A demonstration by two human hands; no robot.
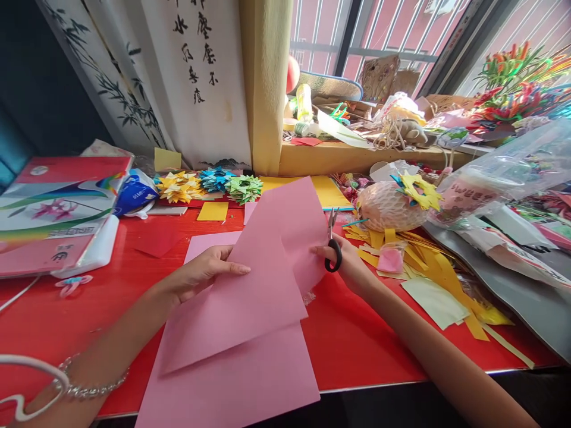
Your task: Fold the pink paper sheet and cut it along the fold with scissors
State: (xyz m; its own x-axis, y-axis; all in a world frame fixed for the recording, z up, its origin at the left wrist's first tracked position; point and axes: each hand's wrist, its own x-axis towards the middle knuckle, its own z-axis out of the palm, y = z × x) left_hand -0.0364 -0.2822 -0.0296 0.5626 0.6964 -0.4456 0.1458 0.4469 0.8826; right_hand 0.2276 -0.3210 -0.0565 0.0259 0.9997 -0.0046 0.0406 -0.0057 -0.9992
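A sheet of pink paper [263, 279] is held up above the table, split partway by a slit from its lower right edge. My left hand [209, 270] is closed on its left side, thumb on top. My right hand [345, 261] pinches the strip on the right of the slit, and a pair of scissors [333, 249] with black handles hangs in the same hand, blades pointing up. Beneath lies another pink sheet [272, 380], flat on the red table [370, 339] and reaching past its front edge. Some fingers of both hands are hidden by the paper.
Folded paper rings in yellow [178, 186], blue [215, 180] and green [244, 189] line the back. Yellow paper strips [439, 255] and a foam-netted ball [383, 205] lie right. At left stands a paper pack [53, 208]. Craft clutter fills the windowsill [321, 151].
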